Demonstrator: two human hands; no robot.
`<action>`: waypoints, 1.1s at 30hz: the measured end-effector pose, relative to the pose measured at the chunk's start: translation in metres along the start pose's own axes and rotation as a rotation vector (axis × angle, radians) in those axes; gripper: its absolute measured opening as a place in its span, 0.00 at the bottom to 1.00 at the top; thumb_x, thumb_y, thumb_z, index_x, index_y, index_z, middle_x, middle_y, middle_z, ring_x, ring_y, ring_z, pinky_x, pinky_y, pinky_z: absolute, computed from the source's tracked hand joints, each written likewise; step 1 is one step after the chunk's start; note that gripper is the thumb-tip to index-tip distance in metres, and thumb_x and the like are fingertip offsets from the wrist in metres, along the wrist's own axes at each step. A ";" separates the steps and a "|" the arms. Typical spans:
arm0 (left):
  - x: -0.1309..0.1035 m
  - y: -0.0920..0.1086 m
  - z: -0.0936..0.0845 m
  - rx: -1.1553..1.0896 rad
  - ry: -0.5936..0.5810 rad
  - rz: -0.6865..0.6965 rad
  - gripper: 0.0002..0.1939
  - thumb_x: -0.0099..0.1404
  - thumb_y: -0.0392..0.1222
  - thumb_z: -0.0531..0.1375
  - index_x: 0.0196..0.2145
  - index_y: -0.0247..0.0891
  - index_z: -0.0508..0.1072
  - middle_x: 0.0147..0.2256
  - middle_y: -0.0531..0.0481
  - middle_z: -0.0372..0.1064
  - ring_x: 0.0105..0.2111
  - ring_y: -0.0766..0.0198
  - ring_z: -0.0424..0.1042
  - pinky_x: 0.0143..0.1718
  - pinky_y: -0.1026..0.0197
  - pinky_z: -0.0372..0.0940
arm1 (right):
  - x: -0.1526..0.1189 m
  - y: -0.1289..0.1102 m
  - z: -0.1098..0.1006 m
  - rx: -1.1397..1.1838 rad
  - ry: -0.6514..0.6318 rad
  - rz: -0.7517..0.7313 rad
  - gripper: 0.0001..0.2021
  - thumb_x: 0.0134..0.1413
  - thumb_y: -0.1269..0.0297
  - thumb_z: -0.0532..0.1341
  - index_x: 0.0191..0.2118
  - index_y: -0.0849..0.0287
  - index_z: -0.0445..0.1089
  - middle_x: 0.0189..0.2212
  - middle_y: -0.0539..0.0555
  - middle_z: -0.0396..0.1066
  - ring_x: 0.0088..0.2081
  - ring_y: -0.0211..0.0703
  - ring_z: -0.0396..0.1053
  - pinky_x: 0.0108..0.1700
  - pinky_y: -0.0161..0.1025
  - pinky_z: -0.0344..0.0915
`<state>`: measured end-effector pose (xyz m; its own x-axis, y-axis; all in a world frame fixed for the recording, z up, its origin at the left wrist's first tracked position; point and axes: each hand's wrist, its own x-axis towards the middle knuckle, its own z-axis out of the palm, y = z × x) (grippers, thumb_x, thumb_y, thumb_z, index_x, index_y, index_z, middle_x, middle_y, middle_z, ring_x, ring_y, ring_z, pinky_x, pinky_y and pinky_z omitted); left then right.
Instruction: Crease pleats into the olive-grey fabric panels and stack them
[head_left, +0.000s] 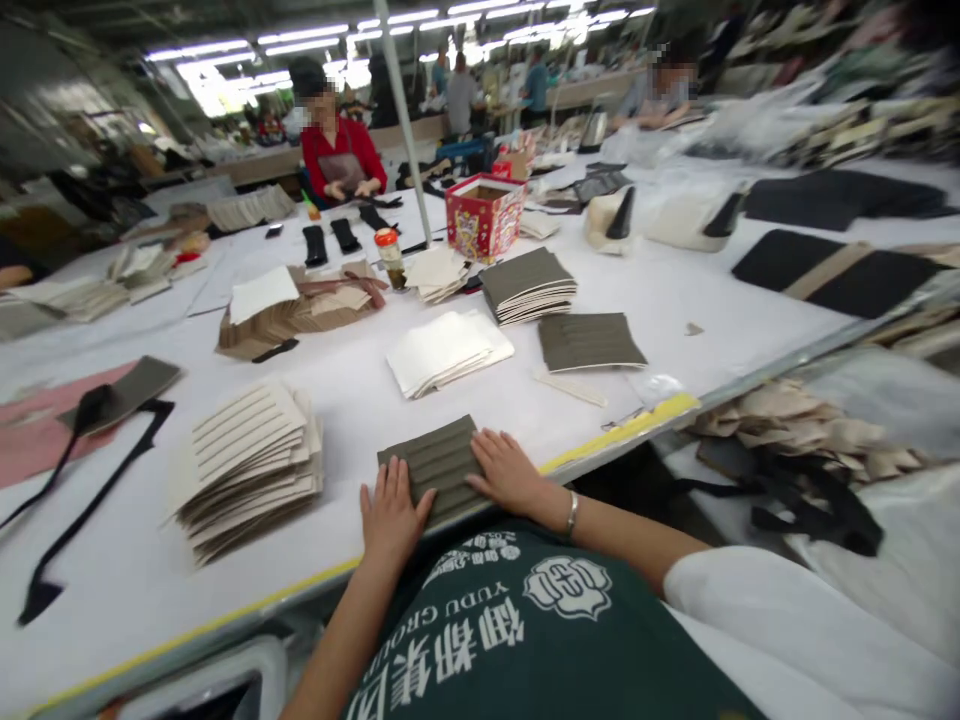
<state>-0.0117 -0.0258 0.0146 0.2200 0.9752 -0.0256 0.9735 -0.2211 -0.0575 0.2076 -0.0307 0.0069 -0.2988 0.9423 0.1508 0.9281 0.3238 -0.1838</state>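
Note:
An olive-grey fabric panel with stitched ribs [435,465] lies flat on the table right in front of me, against the front edge. My left hand [394,510] rests on its left side with the fingers stretched out. Across from it, my right hand [510,470] lies on the panel's right edge, fingers also extended and flat. To the left stands an uneven stack of cream panels with stitched lines [251,455]. Beyond the panel are a pile of white sheets [446,350], a stack of olive panels [529,285] and a separate olive panel piece [591,340].
Yellow tape [622,430] runs along the table's front edge. Farther back stand a red patterned box [486,215], a jar with an orange lid [390,258] and a metal pole [405,120]. Black straps [97,510] lie at left. A person in red [341,155] works across the table.

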 end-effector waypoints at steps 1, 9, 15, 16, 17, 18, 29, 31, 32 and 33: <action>0.003 -0.001 0.002 0.011 0.022 0.002 0.31 0.64 0.55 0.44 0.60 0.35 0.54 0.61 0.40 0.46 0.60 0.50 0.47 0.57 0.39 0.42 | -0.005 0.003 -0.004 0.013 -0.006 -0.035 0.26 0.57 0.50 0.51 0.54 0.63 0.62 0.56 0.61 0.60 0.58 0.49 0.53 0.58 0.49 0.48; 0.032 -0.002 -0.001 -0.016 0.093 0.283 0.25 0.65 0.43 0.44 0.57 0.34 0.58 0.61 0.43 0.45 0.60 0.58 0.49 0.60 0.49 0.44 | 0.016 0.110 -0.043 -0.238 0.117 0.467 0.15 0.57 0.75 0.47 0.46 0.69 0.65 0.43 0.67 0.67 0.45 0.49 0.64 0.47 0.46 0.59; 0.067 0.016 -0.009 -0.094 0.007 0.299 0.30 0.64 0.53 0.45 0.60 0.35 0.54 0.61 0.45 0.47 0.61 0.56 0.47 0.60 0.49 0.45 | 0.027 0.117 -0.024 -0.272 0.102 0.485 0.15 0.53 0.79 0.46 0.41 0.68 0.67 0.39 0.67 0.67 0.41 0.53 0.65 0.37 0.43 0.61; 0.072 0.018 -0.008 -0.105 0.020 0.278 0.32 0.64 0.55 0.45 0.60 0.35 0.54 0.61 0.45 0.47 0.61 0.55 0.47 0.60 0.48 0.45 | 0.026 0.112 -0.022 -0.251 0.106 0.471 0.14 0.52 0.79 0.47 0.40 0.68 0.67 0.39 0.66 0.67 0.41 0.52 0.65 0.37 0.43 0.61; 0.075 0.019 -0.006 -0.114 0.032 0.257 0.33 0.64 0.57 0.44 0.60 0.34 0.54 0.61 0.44 0.47 0.61 0.54 0.47 0.60 0.48 0.44 | 0.024 0.108 -0.021 -0.214 0.114 0.469 0.14 0.51 0.79 0.48 0.40 0.67 0.67 0.39 0.66 0.67 0.40 0.51 0.65 0.37 0.41 0.61; 0.076 0.020 -0.004 -0.120 0.043 0.237 0.33 0.64 0.58 0.44 0.60 0.34 0.54 0.61 0.44 0.48 0.61 0.54 0.47 0.60 0.48 0.44 | 0.022 0.103 -0.021 -0.159 0.130 0.482 0.13 0.50 0.79 0.49 0.39 0.67 0.66 0.39 0.65 0.67 0.39 0.49 0.66 0.37 0.40 0.61; 0.078 0.004 0.010 -0.156 0.055 0.090 0.34 0.63 0.60 0.44 0.59 0.34 0.55 0.60 0.42 0.49 0.61 0.52 0.47 0.59 0.47 0.42 | 0.060 0.074 -0.049 0.888 0.490 0.589 0.21 0.54 0.49 0.47 0.20 0.59 0.61 0.22 0.54 0.67 0.27 0.40 0.65 0.32 0.36 0.62; 0.082 0.005 0.011 -0.174 0.064 0.073 0.34 0.63 0.60 0.45 0.58 0.34 0.56 0.60 0.42 0.49 0.60 0.52 0.47 0.59 0.47 0.42 | 0.072 0.062 -0.053 0.701 0.338 0.484 0.22 0.55 0.49 0.47 0.22 0.59 0.66 0.23 0.55 0.69 0.31 0.43 0.67 0.36 0.37 0.62; 0.082 0.005 0.011 -0.184 0.081 0.073 0.33 0.62 0.60 0.45 0.57 0.34 0.57 0.60 0.42 0.49 0.60 0.52 0.48 0.59 0.47 0.43 | 0.078 0.056 -0.055 0.628 0.284 0.453 0.23 0.55 0.48 0.47 0.23 0.59 0.68 0.23 0.56 0.70 0.31 0.44 0.68 0.36 0.38 0.61; 0.082 0.005 0.012 -0.194 0.108 0.075 0.33 0.62 0.59 0.46 0.57 0.34 0.58 0.60 0.42 0.49 0.60 0.52 0.48 0.59 0.47 0.43 | 0.084 0.051 -0.055 0.590 0.253 0.438 0.23 0.56 0.48 0.46 0.25 0.60 0.69 0.23 0.56 0.70 0.30 0.44 0.69 0.36 0.37 0.61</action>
<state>0.0108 0.0532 0.0000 0.2875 0.9540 0.0853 0.9455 -0.2969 0.1336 0.2426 0.0603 0.0638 0.1934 0.9696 0.1496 0.6572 -0.0148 -0.7536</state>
